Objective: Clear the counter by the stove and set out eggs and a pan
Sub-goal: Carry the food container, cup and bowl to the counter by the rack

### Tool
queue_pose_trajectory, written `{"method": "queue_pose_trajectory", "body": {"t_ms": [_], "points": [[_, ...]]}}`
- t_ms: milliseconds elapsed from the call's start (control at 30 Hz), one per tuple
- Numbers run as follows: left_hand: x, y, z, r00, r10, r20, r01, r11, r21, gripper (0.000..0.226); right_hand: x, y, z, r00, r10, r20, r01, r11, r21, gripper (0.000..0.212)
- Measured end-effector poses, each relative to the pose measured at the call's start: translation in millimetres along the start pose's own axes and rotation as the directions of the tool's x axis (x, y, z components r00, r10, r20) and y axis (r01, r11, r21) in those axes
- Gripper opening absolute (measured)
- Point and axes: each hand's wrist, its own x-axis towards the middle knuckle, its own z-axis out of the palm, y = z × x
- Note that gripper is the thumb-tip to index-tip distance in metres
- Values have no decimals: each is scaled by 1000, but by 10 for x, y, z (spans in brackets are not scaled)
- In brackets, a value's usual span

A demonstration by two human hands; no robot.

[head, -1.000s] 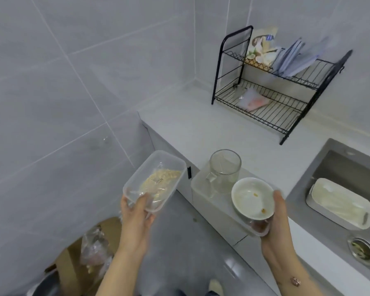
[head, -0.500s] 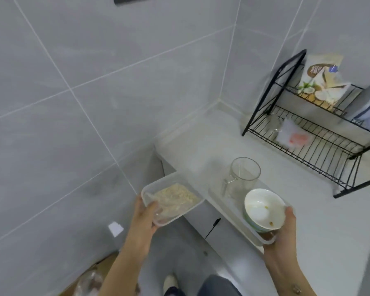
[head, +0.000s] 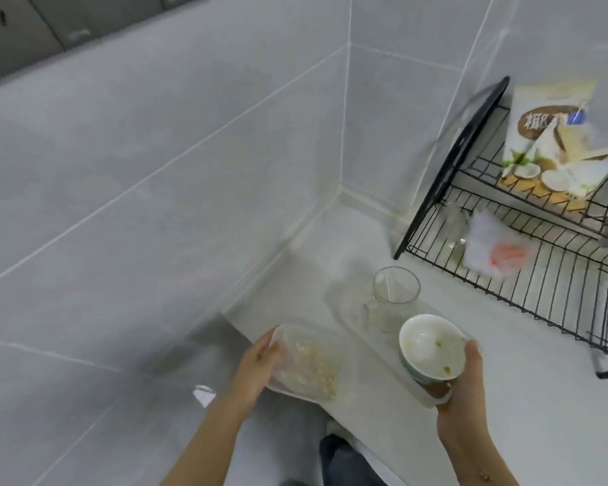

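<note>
Leftovers, pale and crumbly, fill a clear plastic container (head: 304,366) that the left hand (head: 257,363) grips by its near end, fingers curled on the rim, low over the counter (head: 527,398) corner. The right hand (head: 464,377) grasps a larger clear tray (head: 397,349) by its near corner, thumb up against a glazed white bowl (head: 432,347) streaked with food; a clear glass measuring jug (head: 392,298) stands upright behind the bowl on the same tray. This looks like the clearing step: cleared dishes being set down on the smooth pale counter beside the black wire rack (head: 513,247), which holds a printed packet (head: 555,142). Next, I judge, both loads need lowering level so the jug stays standing. No eggs or pan in view.
</note>
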Motion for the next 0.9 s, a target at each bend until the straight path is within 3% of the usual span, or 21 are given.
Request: {"method": "queue_pose_trajectory", "body": {"t_ms": [100, 233, 333, 433, 533, 600, 800, 900], "points": [[307, 90, 142, 996, 88, -15, -85, 987, 136, 18, 259, -86, 85, 1000, 6, -27, -6, 1000, -3, 48], [531, 240, 159, 995, 96, -12, -89, 962, 259, 33, 460, -208, 173, 999, 18, -44, -20, 999, -39, 43], [621, 469, 172, 986, 161, -36, -152, 973, 175, 28, 542, -259, 283, 999, 35, -20, -36, 998, -50, 34], [741, 807, 271, 990, 86, 115, -82, 996, -38, 30, 584, -284, 451, 999, 40, -1, -40, 997, -69, 37], [907, 1108, 405, 924, -41, 380, 71, 995, -65, 43, 579, -272, 671, 1000, 11, 28, -8, 995, -98, 49], [1045, 1223, 442, 888, -84, 452, 121, 991, -52, 44, 589, -255, 843, 999, 6, 44, -1, 993, -120, 48], [1382, 1148, 294, 942, -106, 317, 134, 989, -68, 47, 754, -136, 1244, 994, 79, 72, -60, 972, -228, 47], [1484, 1021, 234, 983, -66, 169, 56, 996, 63, 40, 819, -84, 1341, 993, 113, 40, -95, 942, -322, 48]]}}
